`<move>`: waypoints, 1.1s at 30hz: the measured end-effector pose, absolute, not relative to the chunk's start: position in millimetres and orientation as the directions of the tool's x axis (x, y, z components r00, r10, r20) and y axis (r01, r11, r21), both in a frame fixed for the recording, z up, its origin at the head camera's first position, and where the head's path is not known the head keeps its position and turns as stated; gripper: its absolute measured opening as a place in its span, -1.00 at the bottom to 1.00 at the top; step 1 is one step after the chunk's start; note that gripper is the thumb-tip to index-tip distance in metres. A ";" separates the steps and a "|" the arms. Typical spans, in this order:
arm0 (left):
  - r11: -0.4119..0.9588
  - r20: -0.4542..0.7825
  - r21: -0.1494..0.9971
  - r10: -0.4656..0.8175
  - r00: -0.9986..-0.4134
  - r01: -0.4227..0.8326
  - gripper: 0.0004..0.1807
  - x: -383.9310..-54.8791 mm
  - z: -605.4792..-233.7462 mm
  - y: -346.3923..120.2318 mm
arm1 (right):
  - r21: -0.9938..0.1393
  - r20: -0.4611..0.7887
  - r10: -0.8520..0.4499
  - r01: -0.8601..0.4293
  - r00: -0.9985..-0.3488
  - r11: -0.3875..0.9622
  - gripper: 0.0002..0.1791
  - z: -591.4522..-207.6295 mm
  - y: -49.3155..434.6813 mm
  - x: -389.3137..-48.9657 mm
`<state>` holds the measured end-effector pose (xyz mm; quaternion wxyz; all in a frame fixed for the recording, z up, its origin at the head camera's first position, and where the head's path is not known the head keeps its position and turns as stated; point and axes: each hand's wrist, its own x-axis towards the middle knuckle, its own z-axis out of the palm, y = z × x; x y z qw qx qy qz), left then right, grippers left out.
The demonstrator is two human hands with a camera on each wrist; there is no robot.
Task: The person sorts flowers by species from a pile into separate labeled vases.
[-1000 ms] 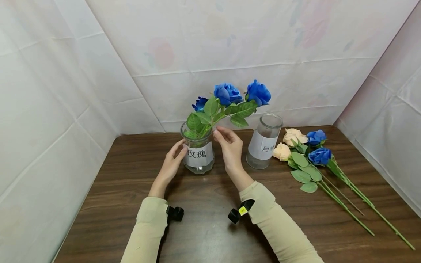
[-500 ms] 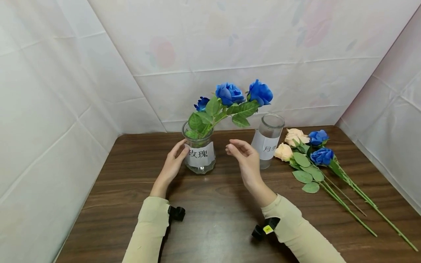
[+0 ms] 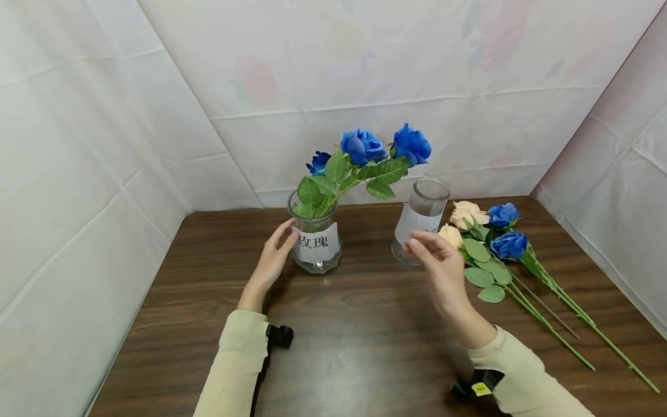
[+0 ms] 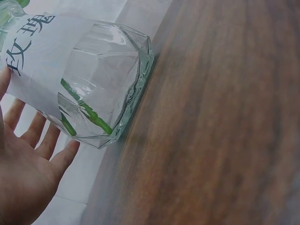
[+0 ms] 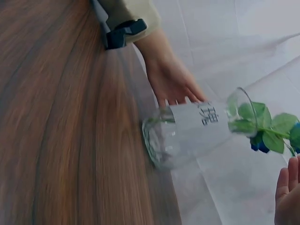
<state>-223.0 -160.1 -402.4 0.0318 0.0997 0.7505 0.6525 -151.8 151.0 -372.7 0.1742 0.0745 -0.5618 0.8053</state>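
A glass vase (image 3: 315,263) with a paper label bearing two characters holds blue roses (image 3: 362,146) with green leaves. My left hand (image 3: 272,258) rests against its left side, thumb near the label. In the left wrist view, the left hand's fingers (image 4: 35,131) are spread, fairly straight, against the glass, and green stems show inside the base. My right hand (image 3: 442,272) holds nothing, its fingers loosely bent. It stands in front of a second labelled glass vase (image 3: 429,194), partly covering it; whether they touch cannot be told.
At the right of the brown table (image 3: 333,347) lie cream roses (image 3: 467,213) and blue roses (image 3: 509,245), long stems pointing toward the front right. A white curtain (image 3: 312,75) hangs behind the table and along both sides.
My right hand has left the stems at the vase's rim and moved right and toward me, reaching the second vase's front. The left hand and the roses in the vase have stayed put.
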 end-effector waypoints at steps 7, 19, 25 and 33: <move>0.114 0.088 0.987 0.179 -0.980 0.109 -0.42 -223.6 -403.6 -159.4 | -0.885 0.308 0.217 -0.362 -0.926 -0.292 -0.81 -372.5 190.2 -141.0; 0.112 0.086 0.988 0.182 -0.980 0.108 -0.42 -223.7 -403.5 -159.6 | -0.888 0.321 0.218 -0.373 -0.922 -0.270 -0.80 -367.8 264.1 -124.0; 0.133 0.085 0.985 0.187 -0.979 0.111 -0.42 -222.7 -400.7 -158.6 | -0.869 0.329 0.204 -0.380 -0.922 -0.318 -0.77 -367.5 303.2 -117.4; 0.100 0.095 0.989 0.167 -0.981 0.113 -0.43 -236.4 -422.1 -162.0 | -0.891 0.280 0.284 -0.358 -0.917 -0.278 -0.73 -371.0 350.1 -109.2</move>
